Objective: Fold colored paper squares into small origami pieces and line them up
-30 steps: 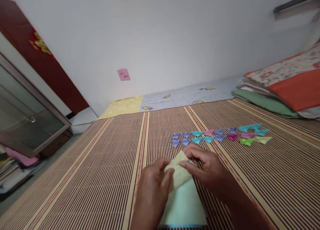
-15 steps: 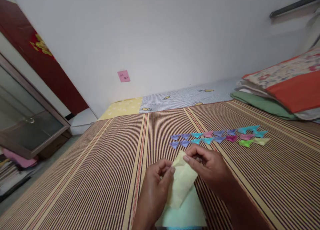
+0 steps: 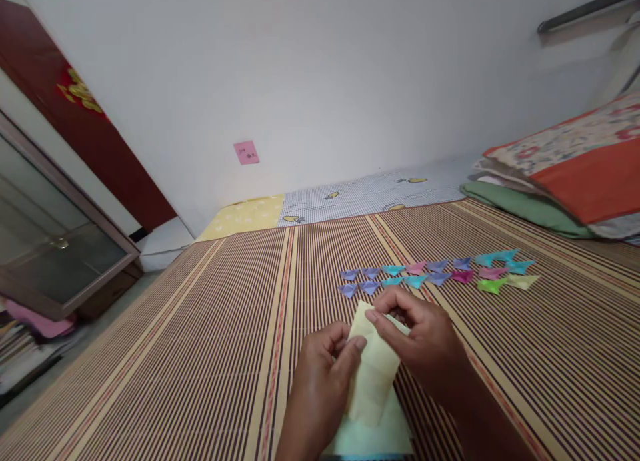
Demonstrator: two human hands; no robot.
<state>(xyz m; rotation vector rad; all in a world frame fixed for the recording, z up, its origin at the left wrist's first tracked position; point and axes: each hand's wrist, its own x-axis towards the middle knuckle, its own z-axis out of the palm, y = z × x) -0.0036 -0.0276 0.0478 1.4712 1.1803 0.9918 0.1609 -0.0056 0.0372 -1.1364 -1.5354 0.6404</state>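
Note:
Between my two hands is a pale yellow sheet of paper [image 3: 375, 377], creased and partly folded. My left hand [image 3: 323, 381] pinches its left edge between thumb and fingers. At the top right edge, my right hand [image 3: 425, 331] grips the same paper with thumb and forefinger. Beneath it lies a pale green stack of paper [image 3: 373, 437] on the striped mat, partly covered by the yellow sheet and my left hand. Just beyond my hands, small folded paper shapes [image 3: 415, 281] in purple, blue, pink, green and yellow stand in two rows.
The striped mat [image 3: 215, 334] spreads under everything. Folded bedding [image 3: 575, 181] with a pillow is piled at the right. A patterned sheet [image 3: 350, 191] runs along the white wall, which carries a pink note [image 3: 247, 153]. A glass-fronted cabinet [image 3: 65, 241] stands at the left.
The yellow paper has turned more upright and shifted slightly right. My left hand has moved a little right with it; my right hand keeps its pinch near the top.

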